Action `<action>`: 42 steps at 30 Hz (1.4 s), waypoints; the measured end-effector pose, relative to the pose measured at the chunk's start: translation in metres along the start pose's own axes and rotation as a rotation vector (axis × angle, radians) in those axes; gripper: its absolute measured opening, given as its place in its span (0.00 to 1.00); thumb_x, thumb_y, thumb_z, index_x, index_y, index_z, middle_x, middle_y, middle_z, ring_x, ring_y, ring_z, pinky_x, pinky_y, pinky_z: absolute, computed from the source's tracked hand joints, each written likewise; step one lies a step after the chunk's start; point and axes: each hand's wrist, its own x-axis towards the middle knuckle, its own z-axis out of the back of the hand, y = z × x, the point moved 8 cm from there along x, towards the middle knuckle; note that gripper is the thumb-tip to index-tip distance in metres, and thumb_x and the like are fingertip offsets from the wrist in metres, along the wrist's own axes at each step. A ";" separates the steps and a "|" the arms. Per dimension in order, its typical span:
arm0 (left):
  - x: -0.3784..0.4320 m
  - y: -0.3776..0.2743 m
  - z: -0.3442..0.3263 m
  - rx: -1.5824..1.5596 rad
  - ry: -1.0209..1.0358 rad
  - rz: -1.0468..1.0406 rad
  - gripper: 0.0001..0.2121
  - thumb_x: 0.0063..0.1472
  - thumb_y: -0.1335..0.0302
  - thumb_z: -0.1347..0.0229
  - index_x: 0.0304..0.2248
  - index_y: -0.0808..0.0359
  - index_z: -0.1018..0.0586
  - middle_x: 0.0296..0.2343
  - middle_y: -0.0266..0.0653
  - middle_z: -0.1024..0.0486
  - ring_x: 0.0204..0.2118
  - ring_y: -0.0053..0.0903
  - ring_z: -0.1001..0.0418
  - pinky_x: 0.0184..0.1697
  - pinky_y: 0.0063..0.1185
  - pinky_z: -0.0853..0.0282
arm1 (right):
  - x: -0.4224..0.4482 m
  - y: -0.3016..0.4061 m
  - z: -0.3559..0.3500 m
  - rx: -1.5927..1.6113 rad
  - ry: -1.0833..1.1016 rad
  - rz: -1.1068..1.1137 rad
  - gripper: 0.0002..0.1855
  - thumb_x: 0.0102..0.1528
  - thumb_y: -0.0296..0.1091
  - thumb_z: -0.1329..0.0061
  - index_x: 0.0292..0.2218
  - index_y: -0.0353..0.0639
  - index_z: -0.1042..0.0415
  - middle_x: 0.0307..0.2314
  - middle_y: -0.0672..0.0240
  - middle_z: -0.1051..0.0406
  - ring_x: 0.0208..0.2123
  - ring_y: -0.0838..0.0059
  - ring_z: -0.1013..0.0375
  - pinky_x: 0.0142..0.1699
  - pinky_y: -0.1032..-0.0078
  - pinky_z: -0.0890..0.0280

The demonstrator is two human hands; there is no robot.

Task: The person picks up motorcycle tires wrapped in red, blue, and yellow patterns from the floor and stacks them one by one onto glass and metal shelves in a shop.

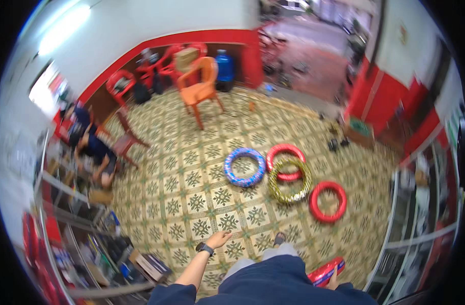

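Observation:
My left hand (219,239) hangs over the tiled floor (196,202) with nothing in it, its fingers loosely extended. A dark watch is on that wrist. At my right side, my right hand (333,281) grips a red wrapped tire (325,271), seen edge-on and partly hidden by my body. Several wrapped tires lie flat on the floor ahead. One is blue and purple (227,167). A gold-wrapped tire (273,187) overlaps a red-wrapped tire (283,148). Closest to me on the right lies another red-wrapped tire (315,202), apart from the gold one.
An orange plastic chair (199,91) stands near the back wall, beside a blue water bottle (224,66). Two people (97,146) bend over at the left. A glass display case (415,236) lines the right; shelves with boxes (150,267) stand at lower left. A doorway opens behind.

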 end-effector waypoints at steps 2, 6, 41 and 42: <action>-0.002 0.013 -0.018 0.232 0.157 0.193 0.25 0.56 0.52 0.55 0.43 0.65 0.29 0.35 0.49 0.27 0.38 0.35 0.29 0.41 0.27 0.35 | 0.002 -0.029 0.052 0.253 -0.085 -0.021 0.44 0.42 0.70 0.56 0.49 0.42 0.42 0.42 0.62 0.36 0.43 0.64 0.35 0.48 0.60 0.40; -0.028 0.022 -0.026 0.092 0.330 0.405 0.24 0.54 0.55 0.51 0.43 0.67 0.28 0.26 0.40 0.25 0.24 0.21 0.29 0.28 0.19 0.34 | 0.009 -0.077 0.102 0.666 -0.227 -0.093 0.44 0.43 0.70 0.57 0.50 0.43 0.43 0.43 0.62 0.36 0.44 0.64 0.36 0.48 0.59 0.40; -0.019 -0.098 0.050 -0.066 -0.091 0.657 0.20 0.59 0.62 0.52 0.45 0.67 0.32 0.31 0.37 0.26 0.32 0.20 0.28 0.33 0.15 0.35 | 0.320 0.174 0.013 -0.322 -0.144 0.468 0.35 0.44 0.54 0.46 0.46 0.39 0.39 0.21 0.68 0.32 0.25 0.77 0.33 0.30 0.80 0.37; -0.018 -0.099 0.048 -0.100 -0.133 0.652 0.19 0.59 0.64 0.52 0.45 0.68 0.32 0.31 0.40 0.27 0.32 0.21 0.29 0.34 0.17 0.34 | 0.310 0.166 -0.011 -0.350 -0.078 0.420 0.37 0.43 0.55 0.45 0.47 0.38 0.40 0.21 0.68 0.33 0.24 0.77 0.33 0.30 0.80 0.37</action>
